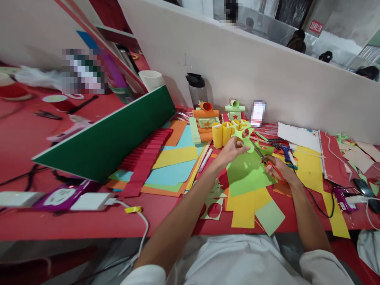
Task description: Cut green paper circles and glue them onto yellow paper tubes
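Between the thumb and fingers of my left hand (233, 150) is a light green paper cutout (246, 136) with rounded holes in it. My right hand (276, 167) grips red-handled scissors (277, 171). Their blades point up and left, to the edge of the cutout; whether they are biting into the paper I cannot tell. A larger green paper sheet (247, 174) lies beneath both hands. Just behind the cutout stand several yellow paper rolls (217, 135). Two paper models made of tubes, one orange (206, 114) and one pale green (234, 109), stand farther back.
A green board (118, 134) leans across the left, beside a red pleated paper strip (145, 154) and stacked coloured sheets (175, 170). A dark-lidded bottle (197, 91) and a phone (257, 113) stand near the white partition. A blue glue gun (286, 152) and its cable lie right.
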`<state>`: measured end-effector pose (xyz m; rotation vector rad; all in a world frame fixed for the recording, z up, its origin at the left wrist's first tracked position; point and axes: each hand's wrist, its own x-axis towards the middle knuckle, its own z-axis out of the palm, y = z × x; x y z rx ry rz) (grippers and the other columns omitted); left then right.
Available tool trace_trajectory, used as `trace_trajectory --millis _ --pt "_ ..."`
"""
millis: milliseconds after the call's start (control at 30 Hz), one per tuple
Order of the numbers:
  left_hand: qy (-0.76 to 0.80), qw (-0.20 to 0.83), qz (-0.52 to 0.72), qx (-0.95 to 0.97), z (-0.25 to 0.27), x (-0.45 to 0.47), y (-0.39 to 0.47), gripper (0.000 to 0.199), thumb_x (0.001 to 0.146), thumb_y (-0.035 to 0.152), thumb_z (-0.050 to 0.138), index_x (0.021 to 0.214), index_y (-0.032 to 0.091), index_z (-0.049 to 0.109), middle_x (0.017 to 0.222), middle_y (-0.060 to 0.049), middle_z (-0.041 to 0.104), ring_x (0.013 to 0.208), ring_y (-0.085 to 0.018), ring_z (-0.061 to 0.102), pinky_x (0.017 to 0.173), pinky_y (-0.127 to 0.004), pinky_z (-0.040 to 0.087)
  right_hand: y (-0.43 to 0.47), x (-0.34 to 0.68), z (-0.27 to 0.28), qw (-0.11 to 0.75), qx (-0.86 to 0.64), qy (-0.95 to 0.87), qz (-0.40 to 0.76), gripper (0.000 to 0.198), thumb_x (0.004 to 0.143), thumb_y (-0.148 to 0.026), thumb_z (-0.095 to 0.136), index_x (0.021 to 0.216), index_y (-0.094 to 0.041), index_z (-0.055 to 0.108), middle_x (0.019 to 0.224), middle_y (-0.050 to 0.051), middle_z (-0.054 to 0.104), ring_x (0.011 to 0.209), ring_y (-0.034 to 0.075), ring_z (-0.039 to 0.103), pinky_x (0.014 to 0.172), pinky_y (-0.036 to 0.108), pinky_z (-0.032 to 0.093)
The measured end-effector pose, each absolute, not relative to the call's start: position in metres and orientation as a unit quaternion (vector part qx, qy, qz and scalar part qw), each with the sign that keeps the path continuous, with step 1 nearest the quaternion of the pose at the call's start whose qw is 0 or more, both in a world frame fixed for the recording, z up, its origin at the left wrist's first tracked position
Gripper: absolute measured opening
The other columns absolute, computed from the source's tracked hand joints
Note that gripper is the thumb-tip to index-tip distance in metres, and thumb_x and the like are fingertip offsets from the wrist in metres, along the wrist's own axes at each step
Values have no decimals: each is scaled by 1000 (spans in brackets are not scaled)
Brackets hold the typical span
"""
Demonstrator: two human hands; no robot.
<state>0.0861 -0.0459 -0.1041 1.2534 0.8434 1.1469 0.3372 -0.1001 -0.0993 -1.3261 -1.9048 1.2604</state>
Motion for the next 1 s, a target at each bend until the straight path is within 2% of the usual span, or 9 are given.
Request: trace_trajectory --millis 100,267,467,800,1000 --pt "369 582 477 545 -104 86 -46 54 69 45 89 85 24 42 71 8 51 64 -11 49 61 -27 33 -100 338 -98 244 -476 -697 478 34 95 -55 60 112 -25 63 72 -4 49 54 13 41 50 27 37" --pt "370 594 466 542 -103 86 -49 54 68 41 90 84 23 41 74 7 51 65 -11 51 62 -27 33 -99 338 -99 252 -494 -708 438 29 95 -49 62 110 -24 64 71 -3 49 56 14 43 51 27 37" --pt "357 625 463 517 -98 86 -53 54 67 38 89 88 24 42 78 7 52 72 -13 61 67 -27 38 -99 341 -99 249 -492 -725 412 32 95 -47 62 113 -22 66 76 -1 55 60 15 47 54 27 41" --pt "348 634 460 515 -100 87 -52 57 65 37 90 85 25 38 76 8 50 73 -14 63 69 -28 42 -101 338 -87 242 -482 -737 408 33 94 -50 64 111 -22 65 84 1 59 62 15 49 56 27 42" --pt "349 634 466 510 -104 88 -50 54 70 40 89 88 25 41 73 7 52 74 -16 64 72 -30 45 -100 338 -85 236 -475 -760 375 34 93 -48 62 112 -20 66 89 3 63 67 16 51 62 29 42"
